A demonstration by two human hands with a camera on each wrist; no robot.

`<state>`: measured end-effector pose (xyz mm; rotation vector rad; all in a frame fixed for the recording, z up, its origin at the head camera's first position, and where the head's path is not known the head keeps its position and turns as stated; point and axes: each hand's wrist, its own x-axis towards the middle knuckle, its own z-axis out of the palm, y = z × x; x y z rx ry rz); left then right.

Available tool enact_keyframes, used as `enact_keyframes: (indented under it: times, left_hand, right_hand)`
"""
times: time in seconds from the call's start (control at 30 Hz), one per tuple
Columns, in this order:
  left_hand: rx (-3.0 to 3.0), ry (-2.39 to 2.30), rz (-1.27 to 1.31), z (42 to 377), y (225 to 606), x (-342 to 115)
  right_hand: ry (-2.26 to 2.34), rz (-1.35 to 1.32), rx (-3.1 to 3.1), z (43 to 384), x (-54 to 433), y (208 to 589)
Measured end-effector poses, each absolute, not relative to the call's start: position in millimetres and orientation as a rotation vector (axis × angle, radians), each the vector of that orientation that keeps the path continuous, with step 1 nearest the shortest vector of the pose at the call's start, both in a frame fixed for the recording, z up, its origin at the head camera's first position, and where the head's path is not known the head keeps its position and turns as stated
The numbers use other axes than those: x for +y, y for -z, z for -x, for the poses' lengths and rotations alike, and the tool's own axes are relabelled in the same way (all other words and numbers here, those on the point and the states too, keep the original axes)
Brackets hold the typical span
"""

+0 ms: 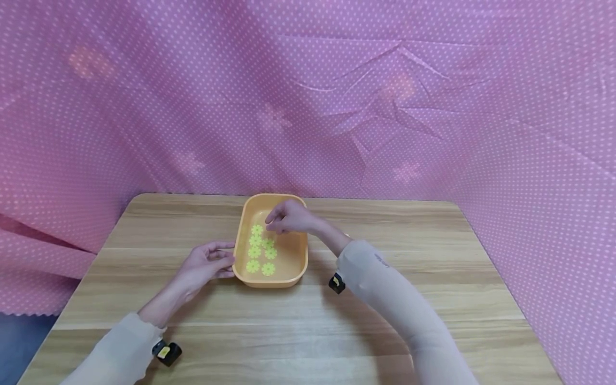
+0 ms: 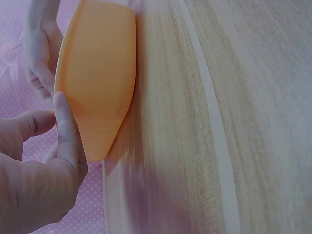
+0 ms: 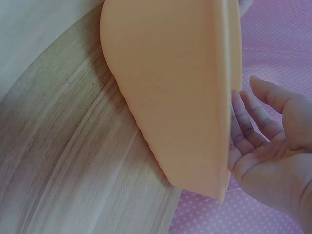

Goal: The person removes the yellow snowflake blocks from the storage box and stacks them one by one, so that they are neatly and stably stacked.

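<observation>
A shallow orange plastic basin (image 1: 293, 267) stands on the wooden table. Inside it, several yellow-green flower-shaped pieces (image 1: 268, 269) lie on the bottom, mostly in the left half. At the basin's left side my left hand (image 1: 204, 267) pinches the rim between thumb and fingers, as the left wrist view also shows (image 2: 44, 165). Over the basin's far right part hovers my right hand (image 1: 291, 216), its fingers loosely bent near the farthest flowers. The right wrist view shows no piece in the right hand (image 3: 273, 146); the basin wall hides its lower fingers and the flowers.
The wood-grain table (image 1: 423, 267) extends on both sides of the basin and in front of it. Behind and at the sides hangs a pink dotted cloth (image 1: 308, 96). Small black devices (image 1: 167, 353) are strapped to both wrists.
</observation>
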<state>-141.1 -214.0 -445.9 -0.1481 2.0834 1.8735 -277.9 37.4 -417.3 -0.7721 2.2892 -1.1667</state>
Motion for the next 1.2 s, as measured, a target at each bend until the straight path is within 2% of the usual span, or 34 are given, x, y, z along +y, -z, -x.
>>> enact_keyframes:
  times: [0.87, 1.2]
  left_hand:
    - [2.065, -1.882, 0.154, 142, 447, -214]
    - [2.075, -1.863, 0.169, 144, 447, -215]
  right_hand:
    - [0.855, 0.706, 2.243, 300, 18, 441]
    - [0.791, 0.757, 2.257, 301, 15, 446]
